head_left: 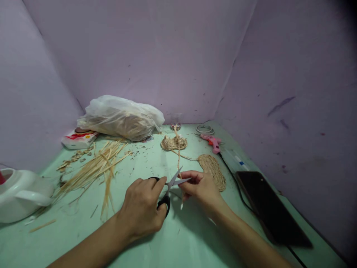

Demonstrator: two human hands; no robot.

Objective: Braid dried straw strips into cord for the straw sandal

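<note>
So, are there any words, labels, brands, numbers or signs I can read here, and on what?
No text can be read.
Red-and-white rectangular box: markings too small and blurred to read.
Pink plastic glue gun: no lettering can be made out.
Black-handled metal scissors: none visible.
Flat black rectangular device: none visible.

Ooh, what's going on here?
A person's left grip holds scissors with the blades open at a thin twisted cord. The right grip pinches that cord near its dangling end. A tan coil lies farther back, a longer coil to the right, and dry strips to the left.
</note>
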